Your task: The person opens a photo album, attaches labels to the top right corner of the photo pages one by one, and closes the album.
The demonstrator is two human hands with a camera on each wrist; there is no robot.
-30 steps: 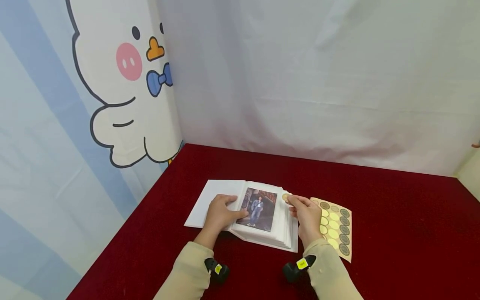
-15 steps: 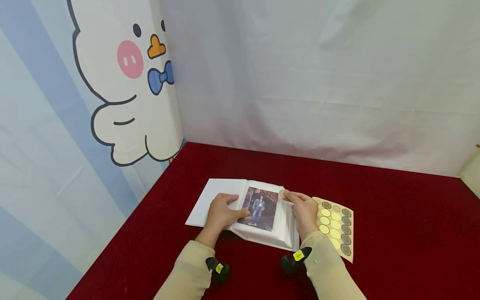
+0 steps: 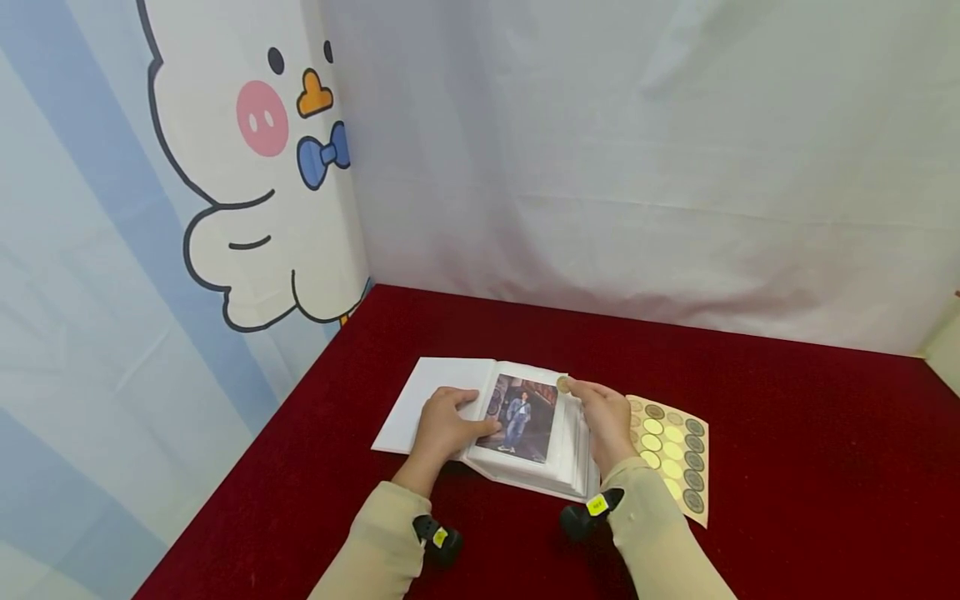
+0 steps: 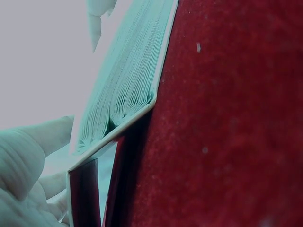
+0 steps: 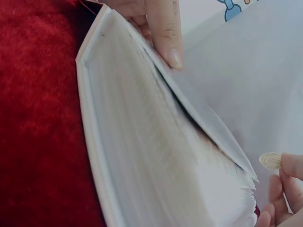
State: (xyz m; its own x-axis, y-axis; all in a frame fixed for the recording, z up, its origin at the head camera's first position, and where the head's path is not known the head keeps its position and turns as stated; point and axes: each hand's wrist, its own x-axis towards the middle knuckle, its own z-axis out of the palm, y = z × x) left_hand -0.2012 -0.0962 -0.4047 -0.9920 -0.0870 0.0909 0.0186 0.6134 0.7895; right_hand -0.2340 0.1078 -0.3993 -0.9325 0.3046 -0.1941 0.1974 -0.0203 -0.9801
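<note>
An open photo album [image 3: 567, 468] lies on the red cloth, with a picture of a standing person [image 3: 519, 417] in its page sleeve. My left hand [image 3: 442, 423] rests across the album's fold. Its thumb presses the page at the photo's left edge, and its fingers lie on the white inside cover [image 3: 411, 408]. Between thumb and forefinger, my right hand [image 3: 609, 417] pinches a small round gold sticker [image 3: 562, 385] near the page's upper right corner. In the right wrist view the sticker [image 5: 270, 161] appears apart from the page edges.
A sticker sheet [image 3: 693, 467] with rows of gold rounds lies right of the album, partly behind my right hand and sleeve. Red cloth [image 3: 810, 442] covers the table. A white curtain [image 3: 637, 167] hangs behind, and a cartoon-printed curtain [image 3: 247, 217] stands at the left.
My right hand has moved slightly left with the sticker, toward the photo's upper right corner, and the sticker has tilted a little. The left hand keeps its place on the album.
</note>
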